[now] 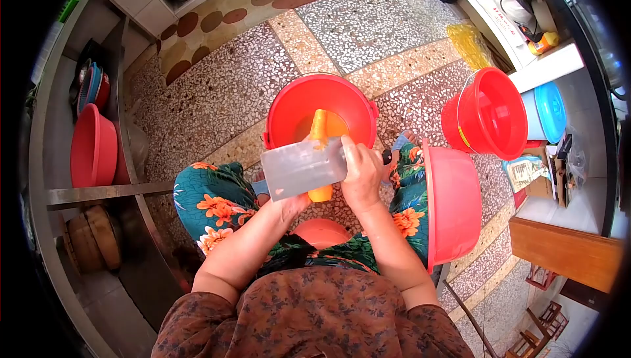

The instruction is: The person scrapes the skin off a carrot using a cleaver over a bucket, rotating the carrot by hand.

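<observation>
Clearly, the right hand (360,175) has its fingers clamped on the handle of a cleaver (296,174), whose broad blade lies flat-on to the view and crosses the carrot (319,122). The carrot points away from the body: its far end shows over the red bucket (284,109) on the floor between the knees, and its near end peeps out below the blade. The left hand (294,205) is beside that near end, but the blade covers its fingers, so I cannot tell whether they are closed on the carrot or apart.

The main danger, I judge, sits behind the steel. With the left fingers out of sight under the blade, a stroke that overshoots or skids on a wet, rounded surface could nick them. A loose hold could also let the carrot roll, turning the edge off its line. No board shows under it, so if the hands alone bear it, a hard push would have little to stop it short of the floral trousers (220,210).

Some orange scraps sit at the blade's upper edge; build-up there could hide the cut. Should the grip fail, the carrot could drop into the bucket, where something orange already lies, or onto the speckled floor (230,88).
</observation>
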`<move>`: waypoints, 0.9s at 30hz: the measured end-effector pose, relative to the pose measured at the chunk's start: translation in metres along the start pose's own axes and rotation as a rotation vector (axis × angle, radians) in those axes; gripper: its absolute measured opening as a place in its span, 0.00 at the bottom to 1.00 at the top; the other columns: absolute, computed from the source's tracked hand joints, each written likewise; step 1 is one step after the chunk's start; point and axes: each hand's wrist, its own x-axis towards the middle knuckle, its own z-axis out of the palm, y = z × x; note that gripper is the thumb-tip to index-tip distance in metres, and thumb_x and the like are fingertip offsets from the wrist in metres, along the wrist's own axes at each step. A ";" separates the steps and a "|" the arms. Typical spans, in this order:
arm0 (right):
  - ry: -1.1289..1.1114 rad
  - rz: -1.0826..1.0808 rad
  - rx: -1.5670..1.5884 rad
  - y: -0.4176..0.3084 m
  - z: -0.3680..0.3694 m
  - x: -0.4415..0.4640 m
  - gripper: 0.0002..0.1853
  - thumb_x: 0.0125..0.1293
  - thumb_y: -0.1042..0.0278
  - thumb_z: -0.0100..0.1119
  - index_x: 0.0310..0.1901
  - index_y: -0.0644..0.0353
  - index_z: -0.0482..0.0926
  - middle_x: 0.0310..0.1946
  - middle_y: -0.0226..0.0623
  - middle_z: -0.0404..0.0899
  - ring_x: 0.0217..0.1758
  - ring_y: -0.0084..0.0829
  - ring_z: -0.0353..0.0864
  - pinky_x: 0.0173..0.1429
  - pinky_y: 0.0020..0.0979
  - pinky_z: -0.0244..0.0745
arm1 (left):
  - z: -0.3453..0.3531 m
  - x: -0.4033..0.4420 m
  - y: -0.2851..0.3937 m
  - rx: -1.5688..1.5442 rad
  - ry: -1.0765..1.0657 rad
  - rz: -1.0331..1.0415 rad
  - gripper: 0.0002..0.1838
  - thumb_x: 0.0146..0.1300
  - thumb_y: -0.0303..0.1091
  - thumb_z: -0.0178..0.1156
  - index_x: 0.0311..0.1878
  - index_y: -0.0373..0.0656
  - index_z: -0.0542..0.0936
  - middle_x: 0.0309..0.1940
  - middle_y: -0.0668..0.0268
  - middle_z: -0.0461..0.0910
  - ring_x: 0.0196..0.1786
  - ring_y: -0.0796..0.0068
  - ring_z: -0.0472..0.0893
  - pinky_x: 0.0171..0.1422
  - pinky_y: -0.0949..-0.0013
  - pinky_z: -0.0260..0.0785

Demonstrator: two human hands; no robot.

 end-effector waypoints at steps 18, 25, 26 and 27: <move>-0.008 -0.042 0.027 -0.006 -0.003 -0.002 0.22 0.60 0.77 0.59 0.58 0.60 0.79 0.29 0.35 0.75 0.34 0.41 0.80 0.42 0.44 0.70 | -0.015 0.013 -0.001 0.059 -0.272 0.105 0.24 0.83 0.44 0.50 0.76 0.47 0.66 0.55 0.65 0.80 0.55 0.75 0.84 0.58 0.66 0.82; 0.015 -0.004 0.016 -0.002 -0.001 -0.001 0.21 0.60 0.76 0.59 0.57 0.60 0.80 0.29 0.35 0.75 0.33 0.41 0.80 0.42 0.44 0.70 | -0.004 0.002 0.003 0.027 -0.147 0.053 0.25 0.80 0.40 0.53 0.76 0.47 0.66 0.58 0.63 0.80 0.57 0.70 0.84 0.61 0.64 0.81; 0.015 -0.005 0.011 -0.002 0.000 -0.001 0.22 0.60 0.76 0.59 0.57 0.60 0.81 0.29 0.35 0.76 0.34 0.41 0.80 0.42 0.44 0.71 | -0.011 0.006 0.001 -0.024 -0.142 0.015 0.24 0.80 0.40 0.53 0.74 0.47 0.67 0.58 0.64 0.80 0.57 0.70 0.84 0.61 0.63 0.81; 0.015 -0.006 0.012 -0.002 0.000 0.000 0.22 0.60 0.76 0.59 0.57 0.60 0.81 0.29 0.35 0.76 0.34 0.41 0.80 0.42 0.44 0.71 | -0.014 0.009 0.000 -0.074 -0.137 -0.023 0.22 0.80 0.40 0.53 0.73 0.47 0.69 0.58 0.64 0.81 0.57 0.69 0.84 0.61 0.62 0.81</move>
